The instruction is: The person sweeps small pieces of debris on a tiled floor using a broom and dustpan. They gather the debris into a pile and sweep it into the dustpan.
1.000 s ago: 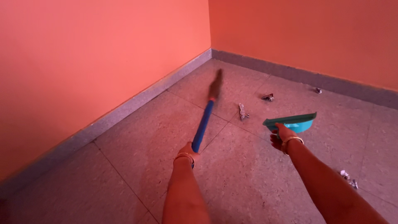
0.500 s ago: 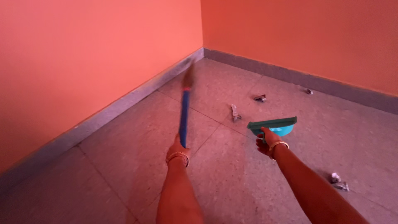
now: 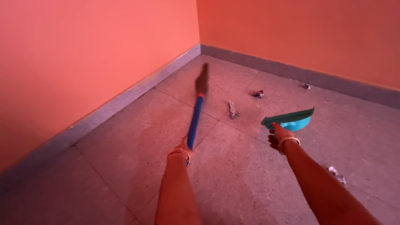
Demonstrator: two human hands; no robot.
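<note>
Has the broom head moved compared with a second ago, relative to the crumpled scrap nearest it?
Yes. The broom head has swung left, away from the scrap and toward the left wall's baseboard.

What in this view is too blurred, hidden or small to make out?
- Broom head, head view: motion blur smears its bristles.
- Dustpan handle: hidden inside the right hand.
- Floor scraps: too small to identify.
- Left hand: fingers hidden around the blue broom handle.
</note>
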